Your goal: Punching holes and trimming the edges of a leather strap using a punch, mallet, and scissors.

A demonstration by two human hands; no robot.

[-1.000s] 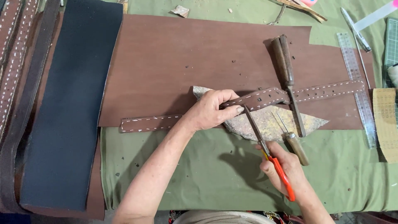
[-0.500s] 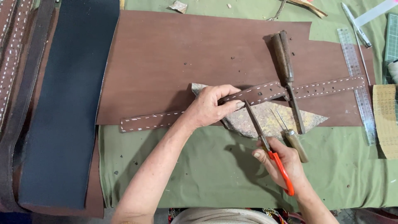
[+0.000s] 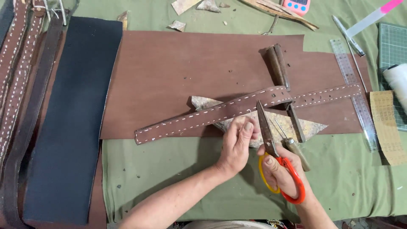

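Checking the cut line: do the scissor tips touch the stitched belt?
Cannot tell. In the head view the scissors, in the right hand, point at the belt; their tips reach its lower edge, but neither contact nor a gap shows plainly.

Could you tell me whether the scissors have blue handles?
No, the scissors held in the right hand have orange and yellow handles.

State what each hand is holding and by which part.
The right hand holds the scissors by their orange handle loops, fingers through them. The left hand grips nothing; its fingers rest by the stitched brown leather strap.
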